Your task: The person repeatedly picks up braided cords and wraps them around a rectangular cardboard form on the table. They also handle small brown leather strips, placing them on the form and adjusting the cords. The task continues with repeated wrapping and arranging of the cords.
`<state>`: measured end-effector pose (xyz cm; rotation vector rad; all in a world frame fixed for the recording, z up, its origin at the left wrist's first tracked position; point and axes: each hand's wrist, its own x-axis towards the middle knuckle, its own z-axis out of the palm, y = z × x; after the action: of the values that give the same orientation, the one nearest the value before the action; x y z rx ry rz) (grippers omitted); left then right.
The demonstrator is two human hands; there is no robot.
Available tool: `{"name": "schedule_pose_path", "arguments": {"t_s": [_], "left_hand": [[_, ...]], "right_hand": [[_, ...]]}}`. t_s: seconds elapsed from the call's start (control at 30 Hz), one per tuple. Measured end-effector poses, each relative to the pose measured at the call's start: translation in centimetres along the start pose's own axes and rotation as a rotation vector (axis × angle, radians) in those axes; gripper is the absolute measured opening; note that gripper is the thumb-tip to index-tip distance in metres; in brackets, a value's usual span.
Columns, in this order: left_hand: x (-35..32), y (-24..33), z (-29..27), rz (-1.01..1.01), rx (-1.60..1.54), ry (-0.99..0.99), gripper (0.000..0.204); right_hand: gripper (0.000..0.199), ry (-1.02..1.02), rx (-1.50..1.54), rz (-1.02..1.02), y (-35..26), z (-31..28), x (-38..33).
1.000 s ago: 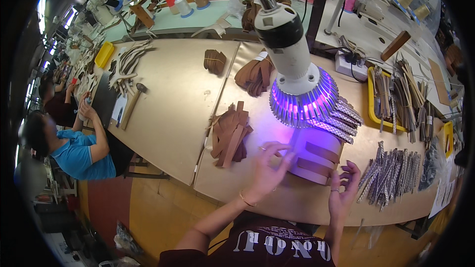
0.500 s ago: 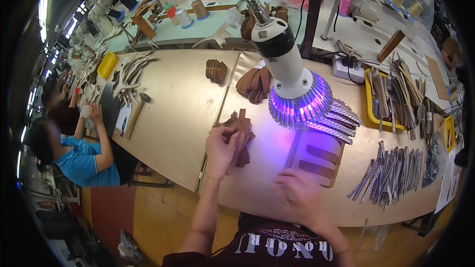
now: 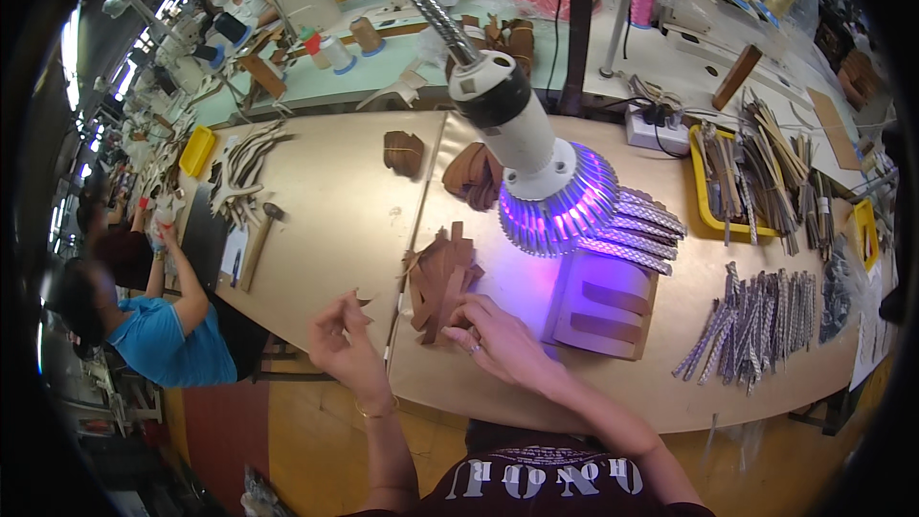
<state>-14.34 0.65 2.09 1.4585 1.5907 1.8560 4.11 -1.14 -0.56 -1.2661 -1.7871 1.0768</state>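
Brown strips (image 3: 440, 273) lie piled on the surface (image 3: 450, 381), my right hand (image 3: 500, 343) at their near edge, my left hand (image 3: 347, 340) apart, nearer left. Whether either grip holds a strip, I cannot tell: too small, partly hidden.

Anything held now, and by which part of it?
Left hand: seemingly a thin brown strip, part unclear. Right hand: at the brown strip pile, hold unclear.

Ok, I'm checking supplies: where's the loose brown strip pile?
In the head view, the brown strip pile lies just left of centre on the table, by the right hand.
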Motion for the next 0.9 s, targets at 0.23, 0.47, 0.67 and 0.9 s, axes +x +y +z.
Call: {"name": "schedule_pose_path", "arguments": {"t_s": [0.23,0.47,0.67,0.9], "left_hand": [[-8.5,5.4,4.2,0.469,0.023,-0.742,0.020],[-8.7,7.3,4.9,0.106,-0.435,-0.952,0.034],[-5.4,7.0,9.9,-0.495,-0.447,-1.431,0.038],[-4.5,6.6,14.2,-0.708,-0.743,-1.571,0.031]], "right_hand": [[0.023,0.201,0.275,0.147,-3.5,-6.4,-7.5],[0.014,0.338,0.343,0.205,-3.1,-10.8,-12.7],[0.017,0.342,0.365,0.193,-2.6,-13.4,-12.0],[0.020,0.293,0.404,0.205,-2.8,-16.6,-10.9]]}}
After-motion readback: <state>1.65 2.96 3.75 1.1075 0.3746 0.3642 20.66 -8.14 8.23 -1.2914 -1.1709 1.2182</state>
